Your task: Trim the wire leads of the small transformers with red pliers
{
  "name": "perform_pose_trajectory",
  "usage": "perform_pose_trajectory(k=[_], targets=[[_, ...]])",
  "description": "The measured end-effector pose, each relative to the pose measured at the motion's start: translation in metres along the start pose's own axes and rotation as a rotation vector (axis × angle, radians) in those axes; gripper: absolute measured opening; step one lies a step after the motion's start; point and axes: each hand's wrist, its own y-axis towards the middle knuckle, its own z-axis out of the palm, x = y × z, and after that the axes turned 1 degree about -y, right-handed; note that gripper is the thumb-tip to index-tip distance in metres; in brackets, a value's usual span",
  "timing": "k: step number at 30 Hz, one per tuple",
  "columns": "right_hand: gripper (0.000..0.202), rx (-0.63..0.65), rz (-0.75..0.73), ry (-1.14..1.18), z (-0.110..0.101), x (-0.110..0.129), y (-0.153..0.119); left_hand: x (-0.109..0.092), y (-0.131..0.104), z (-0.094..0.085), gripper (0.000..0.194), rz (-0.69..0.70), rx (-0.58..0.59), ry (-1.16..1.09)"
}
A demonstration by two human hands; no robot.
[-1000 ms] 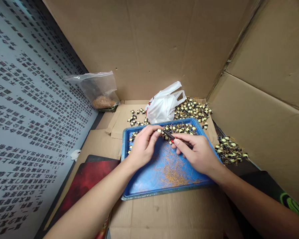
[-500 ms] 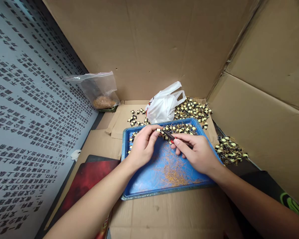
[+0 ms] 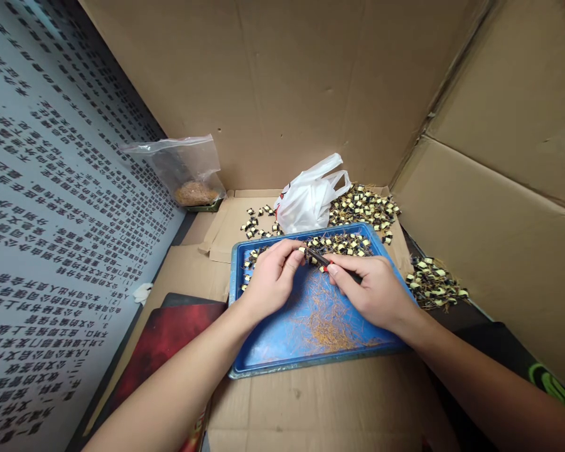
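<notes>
Between the thumb and fingers of my left hand [image 3: 275,273] is a small yellow-and-black wire coil [image 3: 302,250], mostly hidden by the fingertips. My right hand [image 3: 374,285] is closed around slim dark wire cutters [image 3: 319,257] with red on the handle. Their tip points left and meets the coil, or comes very close to it. Both hands are above a blue tray [image 3: 263,358]. Many similar coils [image 3: 343,243] lie along the tray's far side, and thin copper-coloured wire clippings [image 3: 332,326] are scattered over its floor.
Behind the tray sit a white plastic bag [image 3: 306,204] and a heap of coils [image 3: 365,210]. Another coil pile [image 3: 435,282] lies at the right. A clear bag of copper-coloured wire [image 3: 195,188] stands back left. Cardboard walls [image 3: 282,94] enclose the back and right.
The coil has turned or slipped slightly deeper into my left fingertips. My right fingers have closed further around the wire cutters, while both hands stay in nearly the same place.
</notes>
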Motion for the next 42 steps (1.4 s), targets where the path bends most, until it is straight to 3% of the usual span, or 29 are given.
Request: perform_pose_trajectory(k=[6,10,16,25,42], targets=[[0.033,-0.016,-0.055,-0.068,0.0,-0.0011,-0.0001,0.0049,0.0023,0.0039,0.038,-0.186,0.106,-0.446],[0.033,-0.01,-0.003,0.014,0.0013,-0.0038,-0.0004,0.0049,0.0024,0.0061,0.038,-0.223,0.092,-0.588],[0.034,0.004,0.096,0.15,0.0038,-0.0093,-0.0025,0.0037,0.002,0.005,0.035,-0.181,-0.003,-0.516],[0.034,-0.005,0.1,0.148,0.0029,-0.0048,-0.002,0.0035,0.0,0.0032,0.034,-0.131,-0.005,-0.329],[0.036,0.006,0.077,0.139,0.0025,-0.006,-0.0021,0.0033,-0.0008,0.0046,0.035,-0.126,-0.003,-0.35]])
